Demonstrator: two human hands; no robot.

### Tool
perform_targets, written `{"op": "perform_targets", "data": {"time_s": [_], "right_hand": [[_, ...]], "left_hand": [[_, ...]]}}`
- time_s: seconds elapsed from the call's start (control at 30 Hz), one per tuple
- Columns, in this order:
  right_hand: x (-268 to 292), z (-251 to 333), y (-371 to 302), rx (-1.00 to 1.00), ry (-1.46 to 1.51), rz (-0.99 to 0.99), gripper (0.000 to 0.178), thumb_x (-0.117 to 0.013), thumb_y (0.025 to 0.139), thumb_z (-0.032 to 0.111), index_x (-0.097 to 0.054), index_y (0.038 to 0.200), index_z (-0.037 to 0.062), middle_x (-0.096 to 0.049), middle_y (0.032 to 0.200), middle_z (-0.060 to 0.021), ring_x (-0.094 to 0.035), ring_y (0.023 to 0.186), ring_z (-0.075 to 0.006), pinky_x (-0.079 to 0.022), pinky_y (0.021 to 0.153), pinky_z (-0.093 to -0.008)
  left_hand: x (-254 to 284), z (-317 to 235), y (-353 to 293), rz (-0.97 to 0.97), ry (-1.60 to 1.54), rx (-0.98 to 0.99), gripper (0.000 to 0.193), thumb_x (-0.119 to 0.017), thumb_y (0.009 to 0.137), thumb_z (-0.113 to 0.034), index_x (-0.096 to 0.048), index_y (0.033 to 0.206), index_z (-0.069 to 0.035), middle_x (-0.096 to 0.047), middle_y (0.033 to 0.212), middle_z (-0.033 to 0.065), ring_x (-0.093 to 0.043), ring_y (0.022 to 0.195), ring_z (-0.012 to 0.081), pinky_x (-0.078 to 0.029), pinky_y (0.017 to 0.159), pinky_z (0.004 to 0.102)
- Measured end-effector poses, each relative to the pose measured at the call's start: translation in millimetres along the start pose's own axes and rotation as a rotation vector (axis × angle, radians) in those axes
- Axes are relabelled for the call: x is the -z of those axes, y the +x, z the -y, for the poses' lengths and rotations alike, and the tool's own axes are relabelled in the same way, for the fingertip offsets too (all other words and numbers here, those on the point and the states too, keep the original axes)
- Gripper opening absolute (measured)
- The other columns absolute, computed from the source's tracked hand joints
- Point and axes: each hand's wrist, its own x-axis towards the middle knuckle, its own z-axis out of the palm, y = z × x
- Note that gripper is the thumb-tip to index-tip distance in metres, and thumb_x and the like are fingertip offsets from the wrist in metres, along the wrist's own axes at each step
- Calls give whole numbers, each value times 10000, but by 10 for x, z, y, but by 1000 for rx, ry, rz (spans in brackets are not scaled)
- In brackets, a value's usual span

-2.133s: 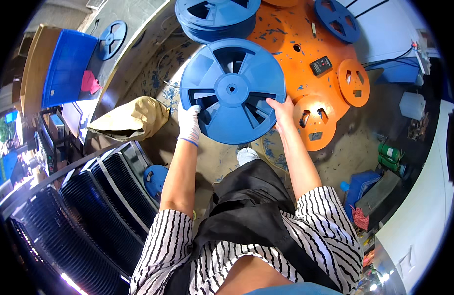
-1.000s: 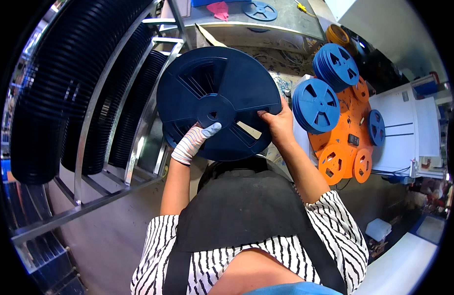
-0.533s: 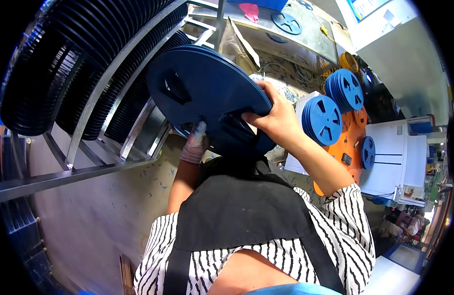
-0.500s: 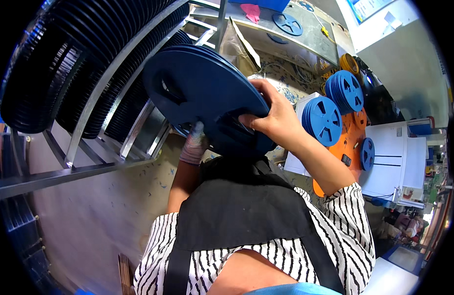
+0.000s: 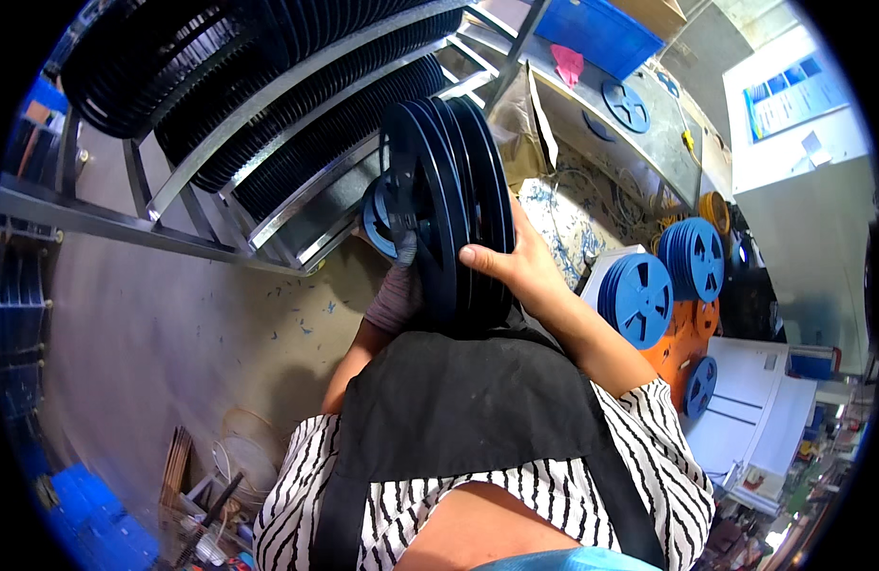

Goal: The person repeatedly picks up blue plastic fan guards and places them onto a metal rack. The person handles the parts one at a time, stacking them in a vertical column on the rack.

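Several dark blue plastic reels [image 5: 425, 219] stand on edge together in front of my apron, gaps showing between some of their flanges. My right hand [image 5: 527, 262] grips their right side, thumb across the rims and the other fingers mostly hidden behind. At the left face is my left hand [image 5: 401, 271], wrapped in a greyish glove or sleeve, its fingertips against the reel by the hub openings. Part of its grip is hidden. Just beyond that hand, a lighter blue disc [image 5: 378, 224] shows partly.
A metal rack [image 5: 297, 95] full of dark reels stands at left and ahead. To the right, blue reels [image 5: 639, 300] sit beside an orange surface [image 5: 670, 354]. A workbench [image 5: 649, 124] with a blue bin [image 5: 596, 33] is at the back. Blue scraps litter the floor.
The reels have turned from showing a broad face to nearly edge-on, between my hands. My view has shifted, so the rack and blue reels at right appear elsewhere in the picture.
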Motion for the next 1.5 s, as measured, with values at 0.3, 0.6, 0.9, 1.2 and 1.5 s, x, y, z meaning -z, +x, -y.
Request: {"op": "perform_targets", "data": {"time_s": [0.3, 0.6, 0.9, 1.2, 1.5], "right_hand": [[115, -227, 504, -226, 553, 107, 1120, -772, 743, 307, 37, 1514, 223, -368, 1378, -208, -414, 1236, -334, -328, 1040, -455], [190, -482, 668, -238, 568, -95, 984, -701, 811, 394, -53, 1507, 141, -441, 1321, -186, -503, 1134, -261, -455, 904, -411], [88, -965, 128, -21, -65, 145, 733, -496, 957, 361, -135, 1479, -5, -154, 1543, -199, -159, 1431, -260, -148, 1147, -335], [96, -1462, -162, 445, -500, 450, 771, -703, 828, 233, -279, 1466, 148, -435, 1406, -113, -407, 1294, -342, -387, 1036, -413], [288, -1387, 21, 638, -666, 436, 1040, -801, 624, 389, -268, 1450, 49, -316, 1462, -207, -305, 1354, -381, -295, 1091, -471]], "left_hand": [[-171, 46, -88, -17, 57, 109, 787, -610, 799, -626, -440, 1356, -97, -574, 1213, 86, -568, 1068, 212, -481, 903, 368], [44, 143, -149, 209, 245, 371, 915, -632, 738, -673, -395, 1389, -76, -529, 1301, 137, -526, 1186, 277, -437, 985, 430], [20, -148, 54, 114, 286, 123, 580, -722, 811, -241, -499, 1304, -32, -601, 1216, 71, -556, 1151, 234, -414, 1023, 365], [325, -270, -204, 9, -223, -196, 507, -648, 845, -228, -484, 1247, 34, -613, 993, 69, -589, 880, 225, -463, 887, 408], [113, -318, -898, 327, -335, -463, 301, -566, 909, -325, -541, 1011, -43, -550, 695, -15, -543, 591, 128, -478, 627, 326]]}}
